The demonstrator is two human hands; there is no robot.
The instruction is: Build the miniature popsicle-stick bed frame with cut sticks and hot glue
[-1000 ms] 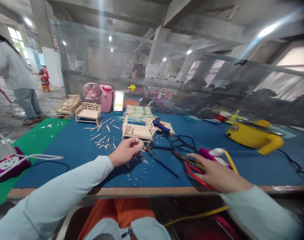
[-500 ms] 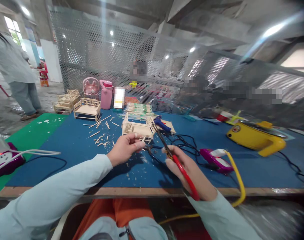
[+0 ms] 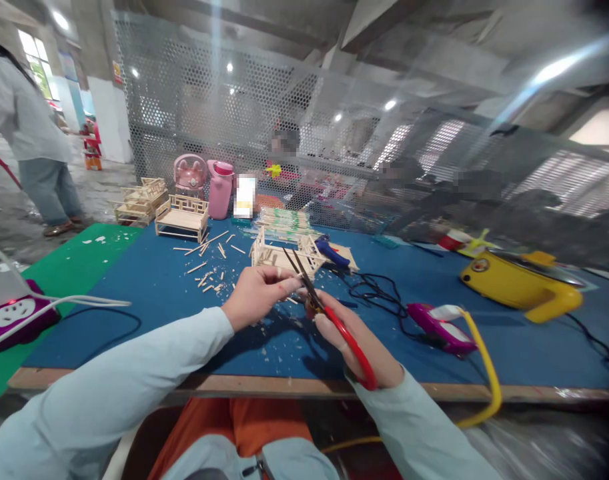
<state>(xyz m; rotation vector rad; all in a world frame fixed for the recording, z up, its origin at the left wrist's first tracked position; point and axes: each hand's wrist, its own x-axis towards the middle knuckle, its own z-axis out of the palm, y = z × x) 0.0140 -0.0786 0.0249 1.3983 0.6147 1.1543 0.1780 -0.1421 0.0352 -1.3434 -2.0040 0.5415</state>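
The left hand [image 3: 257, 295] is pinching its fingertips together, though whether they are holding anything is too small to tell. Close beside it, the right hand [image 3: 367, 337] is gripping red-handled metal scissors [image 3: 353, 347], their blades standing apart. The pale wooden miniature frame [image 3: 264, 255] is resting on the blue surface [image 3: 434, 367], just beyond the hands. A slip could nick the left fingertips; reaching too far could send the blade tips knocking the frame.

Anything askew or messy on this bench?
Yes, mildly: cut stick pieces lie scattered at odd angles left of the small wooden frame, and pale crumbs fleck the blue mat before it.
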